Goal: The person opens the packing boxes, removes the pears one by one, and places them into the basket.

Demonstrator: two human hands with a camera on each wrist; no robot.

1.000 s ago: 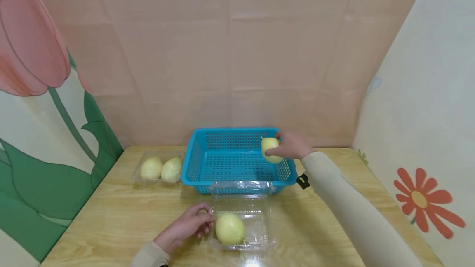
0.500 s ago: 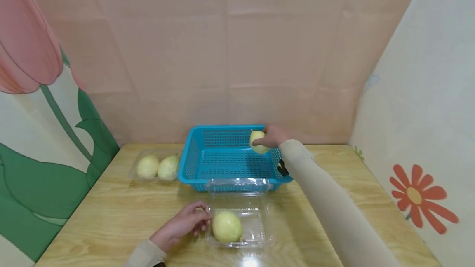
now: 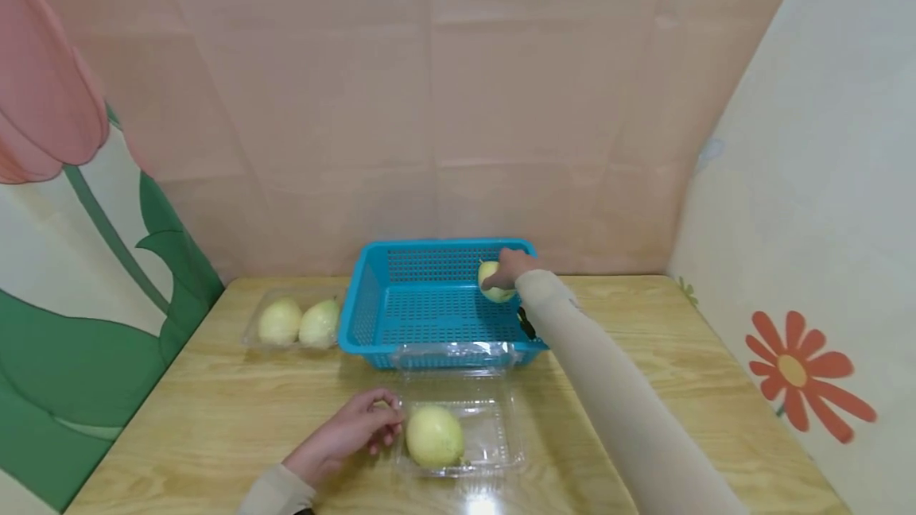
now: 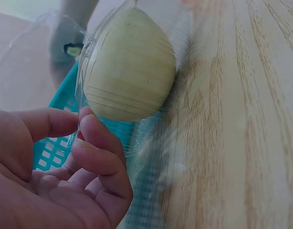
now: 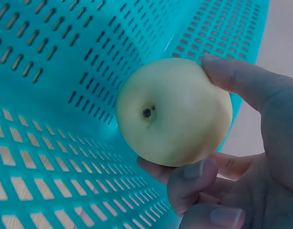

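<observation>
A pale yellow-green pear point(image 5: 172, 109) is gripped between the thumb and fingers of my right hand point(image 3: 512, 267), inside the blue plastic basket point(image 3: 422, 316) at its right end. Its dark blossom end faces the right wrist camera. On the table in front of the basket lies an open clear plastic clamshell box point(image 3: 492, 437), lid tipped back against the basket's front. My left hand point(image 3: 351, 429) pinches the box's left edge between thumb and fingertip, as the left wrist view shows. Another pear point(image 3: 434, 436) sits in the left half of that box.
Left of the basket, a second clear box point(image 3: 252, 334) holds two pears point(image 3: 280, 322). The wooden table point(image 3: 615, 396) ends at a pink backdrop point(image 3: 315, 125) behind the basket. Patterned panels stand on both sides.
My right hand has carried the pear leftward and down into the basket from over its right rim. The left hand keeps its hold on the box edge. The head view has shifted slightly.
</observation>
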